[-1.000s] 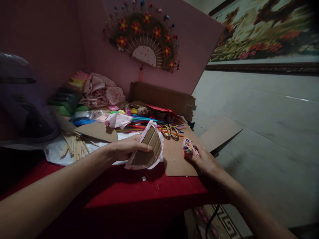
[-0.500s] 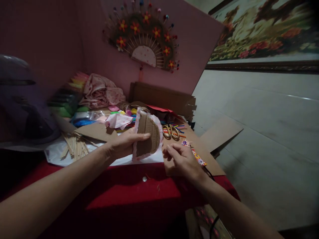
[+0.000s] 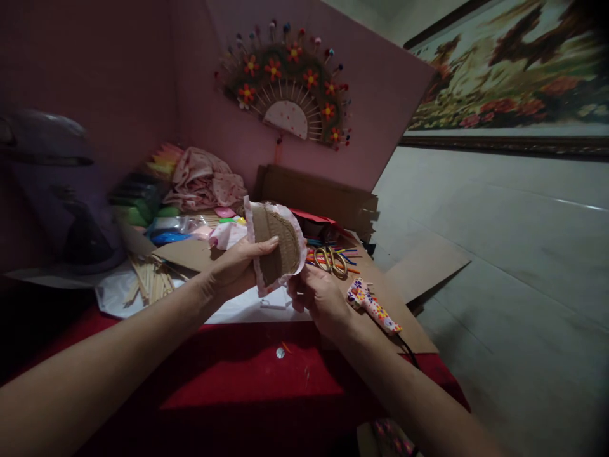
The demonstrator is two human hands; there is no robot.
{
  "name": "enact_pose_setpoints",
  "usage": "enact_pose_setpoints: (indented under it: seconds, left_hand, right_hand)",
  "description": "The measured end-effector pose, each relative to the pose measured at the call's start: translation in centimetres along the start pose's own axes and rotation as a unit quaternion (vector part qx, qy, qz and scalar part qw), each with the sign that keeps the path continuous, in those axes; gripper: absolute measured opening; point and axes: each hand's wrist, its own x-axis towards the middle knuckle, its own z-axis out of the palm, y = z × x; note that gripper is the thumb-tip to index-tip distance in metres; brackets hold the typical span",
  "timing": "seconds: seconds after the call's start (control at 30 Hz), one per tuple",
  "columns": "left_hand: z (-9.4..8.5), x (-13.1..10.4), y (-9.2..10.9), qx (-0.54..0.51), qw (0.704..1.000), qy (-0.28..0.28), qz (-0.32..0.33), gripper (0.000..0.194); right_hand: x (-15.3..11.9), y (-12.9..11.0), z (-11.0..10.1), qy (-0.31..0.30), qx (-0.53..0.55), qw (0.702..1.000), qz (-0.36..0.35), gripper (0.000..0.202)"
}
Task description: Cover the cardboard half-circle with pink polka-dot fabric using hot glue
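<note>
My left hand (image 3: 238, 263) grips a half-round piece of cardboard (image 3: 276, 254), its thumb lying across the bare brown face. Pale pink fabric (image 3: 301, 244) is folded over the cardboard's rim. At the lower right rim, my right hand (image 3: 321, 298) is closed, with thumb and forefinger pinching the fabric edge. Its other fingers are curled in. Behind that hand lie gold-handled scissors (image 3: 330, 261). A glue gun (image 3: 373, 306) with a flower pattern rests on a cardboard sheet to the right of my right hand.
Wooden sticks (image 3: 150, 282) lie at the left near a purple appliance (image 3: 80, 209). Crumpled pink dotted fabric (image 3: 204, 181) sits at the back. A decorated fan (image 3: 285, 117) hangs against a pink board. A small round silvery disc (image 3: 280, 353) is on the red cloth (image 3: 228, 381).
My right hand has moved left and up to the rim of the cardboard piece and closed on the fabric. The view has shifted slightly, so the whole glue gun now shows.
</note>
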Motion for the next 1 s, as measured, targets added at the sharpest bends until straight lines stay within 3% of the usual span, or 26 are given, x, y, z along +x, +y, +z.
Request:
enact_pose_setpoints:
  seconds: [0.17, 0.37, 0.57, 0.83, 1.0]
  left_hand:
    - [-0.2, 0.0, 0.0, -0.018, 1.0, 0.012, -0.004, 0.022]
    - [-0.3, 0.0, 0.1, -0.023, 1.0, -0.009, -0.008, 0.019]
    - [-0.1, 0.0, -0.2, -0.039, 0.998, 0.051, -0.018, 0.022]
    - [0.5, -0.3, -0.5, -0.018, 0.999, 0.038, -0.028, 0.021]
    - [0.6, -0.4, -0.7, -0.012, 0.999, 0.031, -0.011, 0.025]
  right_hand:
    - [0.9, 0.8, 0.6, -0.043, 0.04, 0.998, 0.004, 0.03]
    - [1.1, 1.6, 1.2, -0.017, 0.075, 0.997, 0.016, 0.039]
    - [0.9, 2.9, 1.4, -0.064, 0.084, 0.99, 0.089, 0.034]
    - [0.3, 2.9, 1.2, -0.056, 0.037, 0.998, 0.019, 0.04]
    - [0.1, 2.1, 1.7, 0.004, -0.056, 0.998, -0.02, 0.051]
